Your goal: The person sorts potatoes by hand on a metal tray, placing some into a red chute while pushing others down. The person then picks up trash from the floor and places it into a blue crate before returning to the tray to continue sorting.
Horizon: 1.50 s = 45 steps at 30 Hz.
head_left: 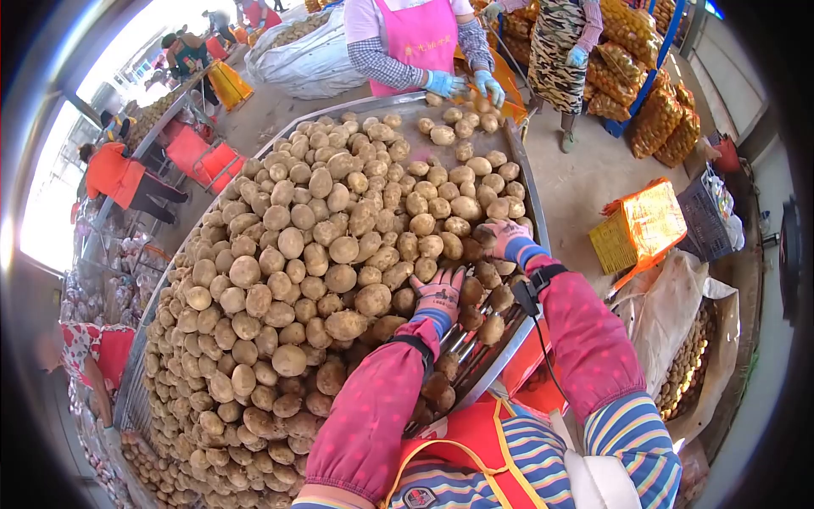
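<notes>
A big heap of potatoes (288, 246) covers the metal table (529, 182). My left hand (438, 294), in a pink glove, lies on potatoes near the table's front edge, its fingers spread and pointing away from me. To its right and a little farther off, my right hand (502, 240), gloved in the same way, touches potatoes by the right rim. The fingertips of the right hand rest among the potatoes, and whether they hold one cannot be made out. Metal rollers (462, 346) show below my hands, with a few potatoes on them.
Across the table a person in a pink apron (415, 38) has blue-gloved hands at the potatoes. Another person (557, 51) stands behind. At the right are a yellow crate (616, 246), a dark crate (708, 222) and potato sacks (657, 127). More people work at the left.
</notes>
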Each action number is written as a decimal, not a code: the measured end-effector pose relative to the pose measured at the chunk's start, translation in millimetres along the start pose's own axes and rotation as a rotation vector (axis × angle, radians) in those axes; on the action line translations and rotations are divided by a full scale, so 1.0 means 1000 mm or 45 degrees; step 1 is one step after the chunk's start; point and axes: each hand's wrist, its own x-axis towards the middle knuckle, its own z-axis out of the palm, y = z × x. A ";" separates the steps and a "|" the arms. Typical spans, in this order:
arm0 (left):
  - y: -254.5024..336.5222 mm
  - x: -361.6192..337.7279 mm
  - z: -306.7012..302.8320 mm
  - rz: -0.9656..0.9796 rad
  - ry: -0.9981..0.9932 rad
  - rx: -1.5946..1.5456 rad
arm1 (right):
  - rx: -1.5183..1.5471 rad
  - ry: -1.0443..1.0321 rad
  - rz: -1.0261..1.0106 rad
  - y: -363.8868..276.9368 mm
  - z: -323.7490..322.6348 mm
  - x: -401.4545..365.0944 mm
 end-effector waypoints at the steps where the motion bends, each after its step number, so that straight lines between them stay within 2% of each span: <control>1: 0.000 0.001 -0.002 -0.040 -0.045 -0.042 | 0.073 0.026 -0.048 -0.001 -0.006 0.009; 3: 0.001 -0.012 -0.007 -0.023 -0.095 -0.053 | 0.044 0.255 -0.149 -0.023 -0.023 0.007; 4: 0.002 -0.025 -0.011 0.037 -0.073 -0.046 | -0.007 0.184 -0.256 -0.040 -0.036 -0.002; 5: 0.000 -0.038 -0.010 0.094 -0.054 -0.040 | 0.000 0.177 -0.264 -0.050 -0.028 0.000; 6: -0.010 -0.048 0.004 0.186 0.042 -0.130 | -0.037 0.167 -0.374 -0.060 -0.015 0.004; 7: -0.015 -0.067 -0.008 0.171 0.037 -0.127 | -0.073 0.162 -0.487 -0.068 -0.002 0.008; 9: -0.028 -0.108 -0.037 0.217 0.410 -0.062 | 0.098 0.145 -0.456 -0.078 0.020 0.019; 11: -0.048 -0.131 -0.045 -0.106 0.448 0.049 | 0.409 0.249 -0.465 -0.071 0.037 0.025; 13: -0.073 -0.146 -0.044 -0.331 0.462 0.160 | 0.548 0.257 -0.495 -0.070 0.031 0.019; 15: -0.093 -0.149 -0.032 -0.246 0.409 0.108 | 0.535 0.361 -0.474 -0.071 0.033 0.015; 17: -0.094 -0.148 -0.025 -0.264 0.422 0.106 | 0.580 0.414 -0.442 -0.074 0.036 0.003; 19: -0.093 -0.143 -0.023 -0.275 0.436 0.094 | 1.613 0.114 -0.901 -0.081 0.029 -0.019; 20: -0.095 -0.139 -0.022 -0.303 0.431 -0.014 | 1.924 -0.087 -1.023 -0.089 0.026 -0.032; 23: -0.096 -0.140 -0.023 -0.296 0.537 -0.237 | 1.976 -0.207 -1.047 -0.100 0.025 -0.060; 25: -0.089 -0.144 -0.019 -0.156 0.942 -0.701 | 1.983 -0.289 -1.052 -0.108 0.025 -0.077; 26: -0.078 -0.150 -0.012 -0.141 0.949 -0.904 | 1.966 -0.293 -1.075 -0.112 0.030 -0.084; 27: -0.058 -0.155 -0.019 -0.027 0.920 -1.426 | 1.947 -0.297 -1.098 -0.116 0.036 -0.092; 28: -0.044 -0.150 -0.004 -0.045 0.783 -1.947 | 1.891 -0.391 -1.057 -0.119 0.041 -0.100; 29: -0.040 -0.153 0.010 -0.041 0.695 -2.204 | 1.753 -0.235 -1.164 -0.127 0.045 -0.108; 30: -0.035 -0.157 0.017 -0.057 0.611 -2.459 | 1.792 -0.243 -1.190 -0.136 0.044 -0.120; 32: -0.022 -0.180 -0.008 -0.069 0.231 -3.070 | 1.824 -0.250 -1.216 -0.151 0.048 -0.140; 34: -0.023 -0.192 -0.006 -0.082 0.180 -3.080 | 2.166 -0.532 -0.982 -0.163 0.058 -0.155; 36: -0.023 -0.201 -0.003 -0.091 0.137 -3.092 | 2.293 -0.526 -0.888 -0.176 0.062 -0.165; 38: -0.021 -0.209 0.000 -0.285 0.250 -2.926 | 2.436 -0.504 -0.682 -0.189 0.057 -0.173; 39: -0.022 -0.212 0.007 -0.284 0.262 -2.930 | 2.428 -0.511 -0.687 -0.194 0.057 -0.171; 41: -0.026 -0.220 0.023 -0.540 0.401 -2.759 | 2.585 -0.844 -0.876 -0.202 0.062 -0.168; 42: -0.027 -0.225 0.022 -0.625 0.448 -2.698 | 2.533 -0.687 -0.764 -0.205 0.062 -0.170; 43: -0.025 -0.230 0.020 -0.523 0.567 -2.646 | 2.527 -0.694 -0.771 -0.206 0.064 -0.164; 44: -0.024 -0.235 0.019 -0.423 0.683 -2.589 | 2.243 -0.557 -0.840 -0.205 0.073 -0.151; 45: -0.025 -0.240 0.017 -0.421 0.691 -2.590 | 1.956 -0.421 -0.898 -0.203 0.086 -0.136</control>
